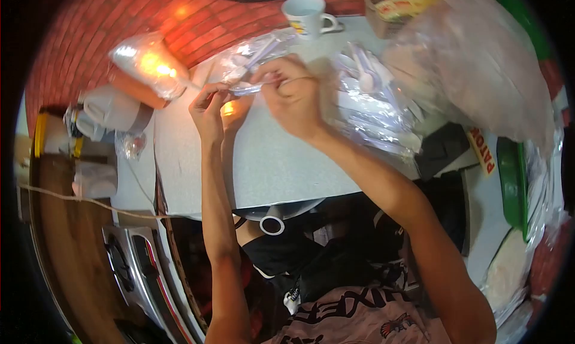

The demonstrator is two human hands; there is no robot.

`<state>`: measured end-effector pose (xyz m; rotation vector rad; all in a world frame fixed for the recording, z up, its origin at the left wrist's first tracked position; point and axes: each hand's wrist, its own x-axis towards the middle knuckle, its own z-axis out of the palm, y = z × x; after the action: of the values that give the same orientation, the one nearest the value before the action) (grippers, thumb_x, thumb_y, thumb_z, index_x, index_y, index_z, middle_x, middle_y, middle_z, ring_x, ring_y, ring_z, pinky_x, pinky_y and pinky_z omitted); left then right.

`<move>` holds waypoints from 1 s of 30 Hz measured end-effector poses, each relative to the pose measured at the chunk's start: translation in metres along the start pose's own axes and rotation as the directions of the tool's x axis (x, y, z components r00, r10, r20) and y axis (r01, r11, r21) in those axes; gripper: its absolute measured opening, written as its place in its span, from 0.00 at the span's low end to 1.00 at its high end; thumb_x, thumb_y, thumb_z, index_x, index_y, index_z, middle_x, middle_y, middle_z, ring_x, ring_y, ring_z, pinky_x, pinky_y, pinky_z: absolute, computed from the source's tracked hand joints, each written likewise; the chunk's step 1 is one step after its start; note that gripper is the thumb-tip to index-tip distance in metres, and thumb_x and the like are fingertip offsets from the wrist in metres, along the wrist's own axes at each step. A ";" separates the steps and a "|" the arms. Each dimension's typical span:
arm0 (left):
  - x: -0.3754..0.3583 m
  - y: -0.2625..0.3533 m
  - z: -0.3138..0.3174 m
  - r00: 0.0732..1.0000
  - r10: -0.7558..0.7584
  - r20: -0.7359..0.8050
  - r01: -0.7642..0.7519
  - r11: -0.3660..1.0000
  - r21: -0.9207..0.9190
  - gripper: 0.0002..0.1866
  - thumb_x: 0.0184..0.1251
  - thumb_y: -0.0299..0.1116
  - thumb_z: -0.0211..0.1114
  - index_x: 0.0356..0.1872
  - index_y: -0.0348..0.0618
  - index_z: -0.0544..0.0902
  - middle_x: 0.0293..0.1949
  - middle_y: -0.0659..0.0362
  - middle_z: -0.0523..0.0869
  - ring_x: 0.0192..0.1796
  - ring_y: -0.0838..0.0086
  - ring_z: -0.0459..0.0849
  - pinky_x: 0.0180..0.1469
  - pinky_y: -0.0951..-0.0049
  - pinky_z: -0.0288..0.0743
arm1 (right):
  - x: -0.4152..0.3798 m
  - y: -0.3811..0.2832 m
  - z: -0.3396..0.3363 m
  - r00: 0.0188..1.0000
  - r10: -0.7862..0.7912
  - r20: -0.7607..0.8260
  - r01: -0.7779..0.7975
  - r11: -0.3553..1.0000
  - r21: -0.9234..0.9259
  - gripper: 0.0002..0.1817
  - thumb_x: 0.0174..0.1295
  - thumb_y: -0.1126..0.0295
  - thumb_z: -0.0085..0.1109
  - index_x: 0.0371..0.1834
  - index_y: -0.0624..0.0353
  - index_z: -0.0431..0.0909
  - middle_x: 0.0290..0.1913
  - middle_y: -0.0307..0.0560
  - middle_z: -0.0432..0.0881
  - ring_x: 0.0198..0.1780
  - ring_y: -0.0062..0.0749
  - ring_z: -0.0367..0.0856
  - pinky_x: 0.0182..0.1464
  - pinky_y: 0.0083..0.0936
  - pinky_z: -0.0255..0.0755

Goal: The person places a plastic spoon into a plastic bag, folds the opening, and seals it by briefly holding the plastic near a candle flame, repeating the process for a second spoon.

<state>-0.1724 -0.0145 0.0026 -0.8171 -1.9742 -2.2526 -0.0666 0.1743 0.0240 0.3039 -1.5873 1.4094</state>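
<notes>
Between my two hands stretches a small clear plastic packet with something pale purple inside. My left hand pinches its left end, fingertips closed. My right hand, slightly blurred, is curled with its fingers closed at the other end. A small orange glow shows beside my left hand, just under the packet. Behind the hands lie clear wrappers with pale plastic spoons. More wrapped spoons are heaped right of my right hand, above a stack of flat clear packets.
A white mug stands at the table's back edge. At right bulges a large clear plastic bag beside a small carton. A shiny filled bag and white jug are at left. A stove sits lower left.
</notes>
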 end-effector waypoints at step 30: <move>-0.012 0.032 0.010 0.979 -0.166 0.115 0.186 0.964 -0.190 0.36 0.56 0.45 0.49 0.63 0.31 0.79 0.55 0.46 0.86 0.47 0.61 0.90 0.32 0.70 0.86 | 0.027 0.010 -0.039 0.651 0.490 0.580 -0.578 0.815 -0.041 0.18 0.61 0.74 0.48 0.47 0.61 0.88 0.39 0.42 0.86 0.33 0.21 0.78 0.33 0.22 0.72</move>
<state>-0.1472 -0.0149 0.0279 -0.8135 -1.9559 -2.5948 -0.0687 0.2213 0.0338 0.3851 -2.1918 2.0409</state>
